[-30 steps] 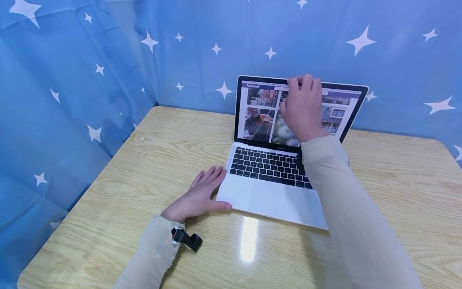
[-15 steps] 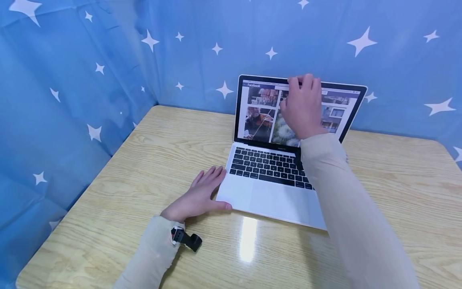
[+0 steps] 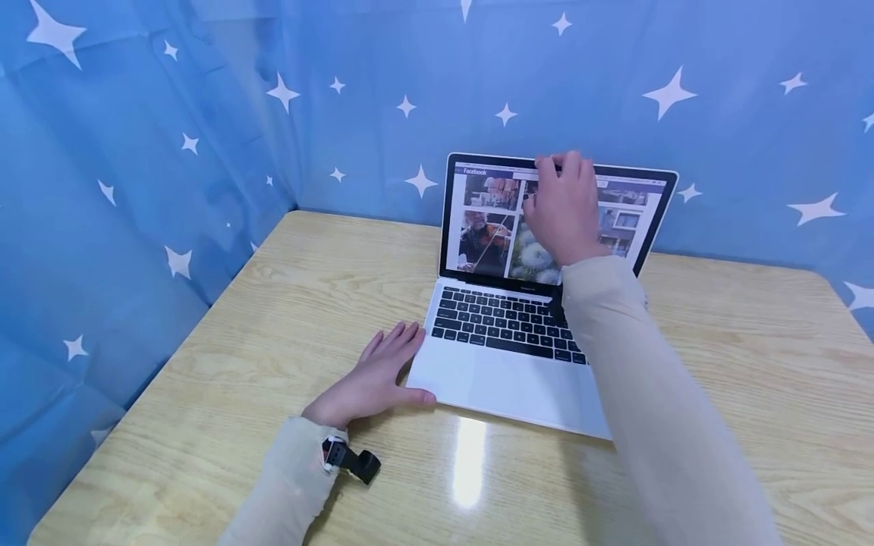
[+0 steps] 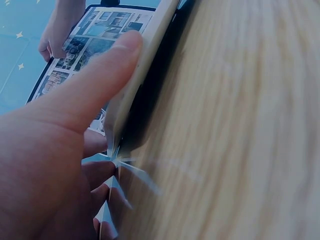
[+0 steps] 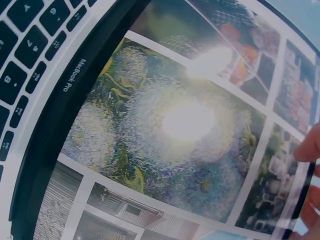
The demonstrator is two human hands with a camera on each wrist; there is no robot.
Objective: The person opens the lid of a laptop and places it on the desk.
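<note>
An unfolded laptop [image 3: 505, 379] stands on the wooden table, its lid raised and the screen [image 3: 488, 189] lit with a page of photos. My right hand [image 3: 565, 212] grips the lid's top edge, fingers over it and thumb on the screen side. In the right wrist view, fingertips [image 5: 311, 145] show at that edge, and glare covers part of the large flower photo. My left hand [image 3: 375, 379] rests against the base's front left corner. Its thumb [image 4: 112, 62] lies straight along the front edge, and the other fingers reach along the left side. The right forearm hides part of the keyboard [image 3: 505, 322].
The pale wooden table [image 3: 273, 303] extends on both sides of the laptop. A blue curtain [image 3: 375, 121] with white stars hangs behind it and along the left. A black strap piece [image 3: 351, 459] sticks out from my left wrist.
The head view has shifted slightly. The lid has leaned back a little, uncovering more of the star by its right corner. My right hand keeps its grip; the left stays against the base.
</note>
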